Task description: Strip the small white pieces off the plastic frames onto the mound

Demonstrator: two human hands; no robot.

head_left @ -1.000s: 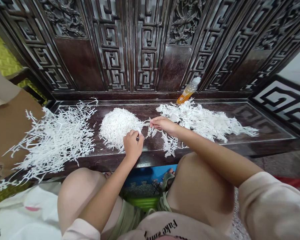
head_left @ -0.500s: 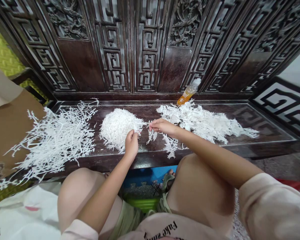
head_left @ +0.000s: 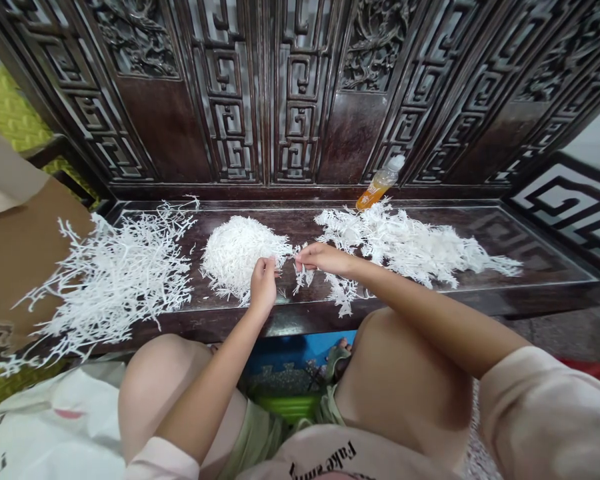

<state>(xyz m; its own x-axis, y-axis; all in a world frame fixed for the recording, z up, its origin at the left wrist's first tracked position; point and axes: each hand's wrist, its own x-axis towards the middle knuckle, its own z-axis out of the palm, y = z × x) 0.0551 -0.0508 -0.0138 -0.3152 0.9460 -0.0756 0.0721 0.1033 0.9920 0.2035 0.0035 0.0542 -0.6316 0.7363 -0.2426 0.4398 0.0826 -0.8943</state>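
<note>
My left hand pinches at the front right edge of a dense mound of fine white branching strips. My right hand reaches in from the right, its fingertips pinching a thin tuft of white strips close to the mound. Only a narrow gap separates the two hands. A looser heap of the same strips lies to the left, and a long spread of them lies to the right. All rest on a dark polished wooden bench seat.
An orange drink bottle leans against the carved dark wood backrest behind the strips. Brown cardboard lies at the left, under the strips' edge. My knees stand just below the bench's front edge, with a white bag at lower left.
My right hand has shifted slightly left, closer to my left hand. My left hand's fingers have drawn tighter at the mound's edge. The strips remain in nearly the same places.
</note>
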